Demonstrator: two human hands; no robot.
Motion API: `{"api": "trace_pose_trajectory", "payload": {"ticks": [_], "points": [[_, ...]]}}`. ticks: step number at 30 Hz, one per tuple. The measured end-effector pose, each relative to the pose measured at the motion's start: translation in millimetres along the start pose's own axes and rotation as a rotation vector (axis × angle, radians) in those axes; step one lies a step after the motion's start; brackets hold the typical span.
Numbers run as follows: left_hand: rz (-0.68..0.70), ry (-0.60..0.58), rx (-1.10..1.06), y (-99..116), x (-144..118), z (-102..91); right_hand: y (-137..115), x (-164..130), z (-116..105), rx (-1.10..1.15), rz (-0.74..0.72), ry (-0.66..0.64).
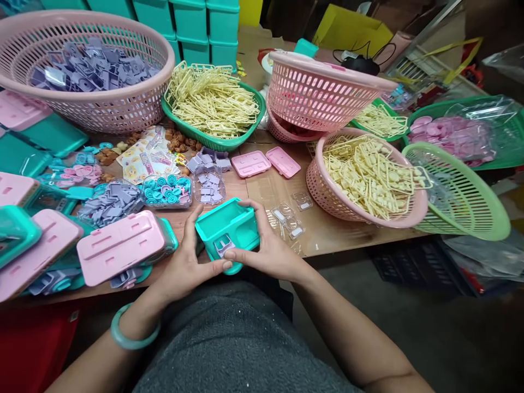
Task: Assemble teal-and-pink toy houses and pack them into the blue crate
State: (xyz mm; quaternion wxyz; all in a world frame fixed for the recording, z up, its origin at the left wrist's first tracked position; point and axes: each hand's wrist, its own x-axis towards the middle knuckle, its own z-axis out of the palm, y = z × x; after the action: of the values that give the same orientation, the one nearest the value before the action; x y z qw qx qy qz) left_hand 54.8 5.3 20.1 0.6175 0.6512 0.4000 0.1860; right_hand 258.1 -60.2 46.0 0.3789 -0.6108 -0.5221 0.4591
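Observation:
Between my two hands, a teal plastic box is held at the table's front edge, its hollow side facing up. My left hand grips its left side, thumb along the near edge. My right hand wraps round the right side, and its thumb presses by a small lilac plastic piece set at the box's near wall. Just beyond lie a clear tray of lilac parts and a clear tray of teal round parts. Two pink lids lie flat farther back.
Pink-lidded teal boxes crowd the left. Behind stand a pink basket of lilac parts, a green basket of cream frames and stacked teal boxes. At right are another pink basket and small clear pieces.

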Motion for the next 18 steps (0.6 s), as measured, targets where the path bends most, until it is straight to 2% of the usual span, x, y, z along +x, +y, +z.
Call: {"api": "trace_pose_trajectory", "payload": {"ticks": [4,7,10,13,15,18], "points": [[0.015,0.004,0.019,-4.4,0.1,-1.0,-2.2,4.4,-5.4,0.006,0.017,-0.006],[0.103,0.016,0.125,-7.9,-1.4,-1.2,6.0,2.7,-9.6,-0.038,-0.034,-0.043],[0.277,0.026,0.335,-12.6,-1.9,-3.5,20.8,-3.3,-10.2,-0.248,-0.299,-0.017],[0.404,-0.004,0.435,-19.1,-0.3,-5.8,32.5,-9.8,-7.4,-0.538,-0.589,0.128],[0.438,0.0,0.45,-24.0,0.7,-5.4,35.3,-11.1,-6.2,-0.643,-0.672,0.165],[0.482,0.065,0.448,-30.4,0.2,-2.0,34.6,-8.3,-6.2,-0.633,-0.688,0.088]]}}
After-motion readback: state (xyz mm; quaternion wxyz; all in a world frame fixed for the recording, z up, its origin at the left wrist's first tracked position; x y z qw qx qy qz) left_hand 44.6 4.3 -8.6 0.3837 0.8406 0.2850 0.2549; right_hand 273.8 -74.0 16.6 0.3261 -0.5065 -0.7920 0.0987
